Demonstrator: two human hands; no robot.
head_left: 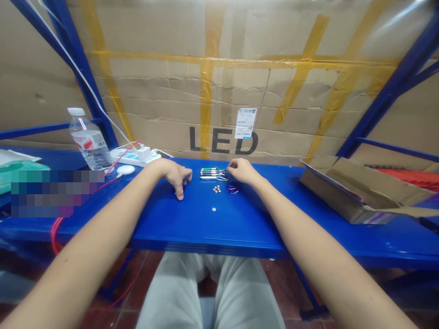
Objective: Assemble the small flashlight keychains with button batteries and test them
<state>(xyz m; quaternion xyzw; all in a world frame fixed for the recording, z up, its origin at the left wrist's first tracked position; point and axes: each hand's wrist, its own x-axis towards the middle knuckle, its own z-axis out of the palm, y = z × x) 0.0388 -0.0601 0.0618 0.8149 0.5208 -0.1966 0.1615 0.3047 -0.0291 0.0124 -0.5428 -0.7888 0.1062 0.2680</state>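
Gray trousers [171, 292] and two bare forearms [106, 228] were nearest the camera, the arms reaching over a blue table [247, 224]. Between the hands, a row of small metal tubes [208, 174] lay side by side, their clip ends just beside the fingertips of the right hand [244, 170]. Its fingers were curled in and bunched together; whether they gripped one of the clips could not be told. Well to the left of the row, the left hand [175, 176] was bent with its thumb pointing down, and a dark purple piece [185, 183] showed partly hidden at its fingers; whether it was held or only touched was unclear. Just below the tubes sat a cluster of round metal pieces [216, 188], with a purple-and-red clip [232, 190] to their right, near the right hand, and a small white disc [214, 209] closer to the table's front edge.
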